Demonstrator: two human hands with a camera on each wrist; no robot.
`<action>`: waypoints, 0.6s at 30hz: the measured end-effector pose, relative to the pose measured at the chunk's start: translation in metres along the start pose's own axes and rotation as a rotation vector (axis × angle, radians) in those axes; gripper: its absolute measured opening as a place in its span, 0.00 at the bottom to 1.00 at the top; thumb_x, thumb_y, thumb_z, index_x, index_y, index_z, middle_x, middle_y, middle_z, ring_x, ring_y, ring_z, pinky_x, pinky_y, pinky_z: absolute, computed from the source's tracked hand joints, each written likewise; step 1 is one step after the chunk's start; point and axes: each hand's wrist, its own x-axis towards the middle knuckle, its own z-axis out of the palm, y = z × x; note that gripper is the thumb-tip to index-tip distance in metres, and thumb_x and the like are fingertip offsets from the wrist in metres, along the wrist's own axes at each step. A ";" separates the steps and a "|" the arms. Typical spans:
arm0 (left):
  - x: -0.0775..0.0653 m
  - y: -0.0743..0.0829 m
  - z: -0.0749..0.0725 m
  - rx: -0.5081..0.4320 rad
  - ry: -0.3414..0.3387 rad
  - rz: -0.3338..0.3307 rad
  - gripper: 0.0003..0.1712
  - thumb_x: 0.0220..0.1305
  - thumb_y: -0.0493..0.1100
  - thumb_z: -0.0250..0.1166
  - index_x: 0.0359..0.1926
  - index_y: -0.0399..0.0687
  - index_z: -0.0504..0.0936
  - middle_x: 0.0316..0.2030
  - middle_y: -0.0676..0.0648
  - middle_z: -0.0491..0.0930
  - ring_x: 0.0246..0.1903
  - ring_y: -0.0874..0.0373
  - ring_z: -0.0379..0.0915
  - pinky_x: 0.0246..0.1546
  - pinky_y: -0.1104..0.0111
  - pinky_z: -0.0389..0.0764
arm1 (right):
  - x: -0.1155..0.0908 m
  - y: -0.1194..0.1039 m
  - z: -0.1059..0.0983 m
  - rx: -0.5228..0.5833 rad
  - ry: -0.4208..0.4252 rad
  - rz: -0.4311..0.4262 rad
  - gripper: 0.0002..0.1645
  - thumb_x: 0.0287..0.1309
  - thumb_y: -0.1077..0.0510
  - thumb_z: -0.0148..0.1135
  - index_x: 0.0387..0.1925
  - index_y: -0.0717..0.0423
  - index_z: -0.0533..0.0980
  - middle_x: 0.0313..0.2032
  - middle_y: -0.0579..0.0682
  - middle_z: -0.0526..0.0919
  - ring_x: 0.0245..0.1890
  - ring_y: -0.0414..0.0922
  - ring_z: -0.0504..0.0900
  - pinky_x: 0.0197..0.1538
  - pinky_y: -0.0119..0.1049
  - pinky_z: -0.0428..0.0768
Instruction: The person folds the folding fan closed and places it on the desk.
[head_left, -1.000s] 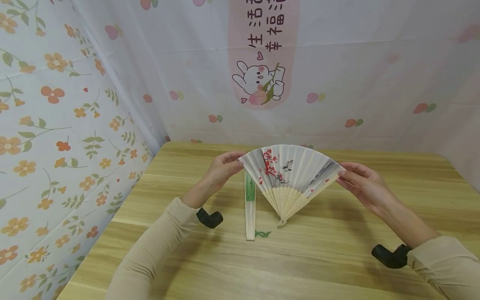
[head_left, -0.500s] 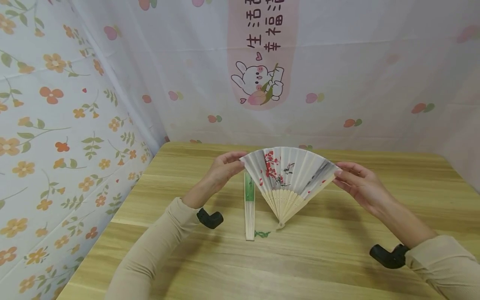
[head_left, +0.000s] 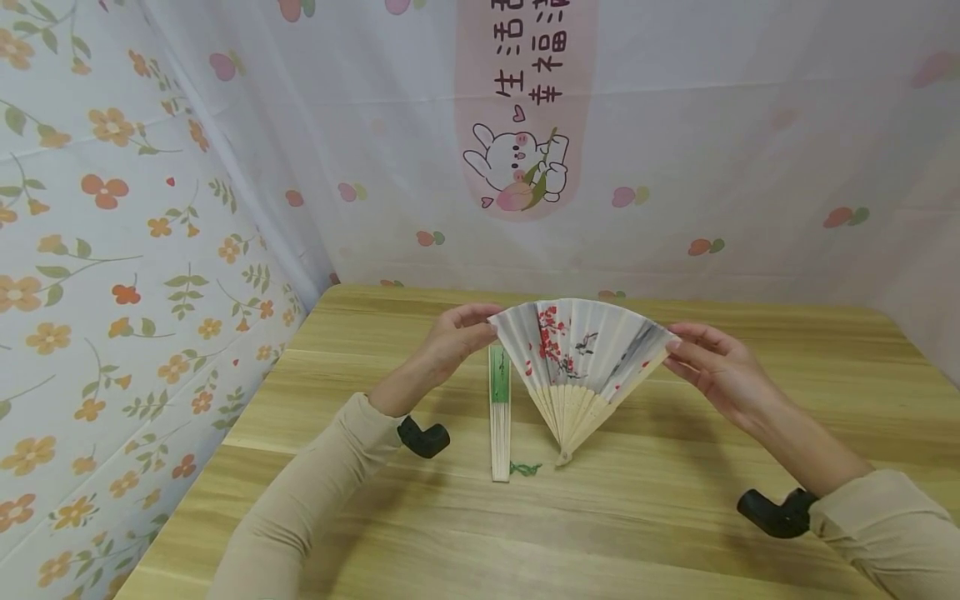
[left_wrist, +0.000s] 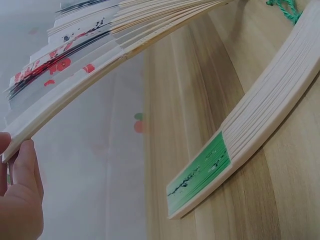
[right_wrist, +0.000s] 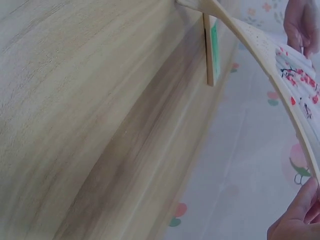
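Note:
A white folding fan (head_left: 592, 346) with red blossoms, a small bird and pale ribs is spread wide between both hands, its pivot end pointing toward the person. My left hand (head_left: 453, 342) pinches the upper left corner between thumb and fingers; the left wrist view shows that edge rib gripped at its tip. At the opposite corner my right hand (head_left: 723, 367) pinches the other end rib, thumb in front. A second fan, green and folded (head_left: 500, 412), lies on the table just left of the open one, its green tassel (head_left: 525, 469) beside its lower end.
The wood-grain table (head_left: 645, 533) reaches back to a white printed curtain (head_left: 675, 167) with a rabbit picture. A floral curtain (head_left: 112, 250) hangs along the left side. Black curved wrist mounts (head_left: 776, 512) stick out from both sleeves.
The spread between the hands has narrowed, so the white fan is partly folded in. My left hand has shifted slightly right, my right hand slightly left. The green fan stays put.

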 end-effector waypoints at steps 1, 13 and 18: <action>0.000 0.000 0.000 0.005 -0.002 -0.001 0.19 0.58 0.28 0.54 0.52 0.31 0.69 0.46 0.42 0.72 0.44 0.53 0.71 0.51 0.65 0.71 | 0.000 0.000 0.000 -0.003 0.001 0.001 0.13 0.58 0.71 0.48 0.39 0.59 0.76 0.37 0.49 0.76 0.36 0.43 0.78 0.45 0.32 0.76; 0.000 -0.001 0.006 -0.044 -0.045 0.019 0.18 0.58 0.26 0.53 0.50 0.28 0.69 0.40 0.46 0.73 0.39 0.56 0.73 0.50 0.64 0.71 | 0.002 0.000 0.006 -0.049 0.022 0.023 0.11 0.58 0.69 0.50 0.40 0.57 0.75 0.38 0.49 0.75 0.37 0.42 0.78 0.45 0.31 0.76; 0.000 -0.002 0.008 -0.048 -0.054 0.021 0.18 0.58 0.27 0.52 0.51 0.27 0.68 0.40 0.45 0.73 0.40 0.56 0.72 0.50 0.64 0.72 | 0.002 0.000 0.007 -0.047 0.011 0.020 0.11 0.58 0.69 0.49 0.40 0.58 0.75 0.37 0.48 0.75 0.37 0.42 0.78 0.45 0.31 0.76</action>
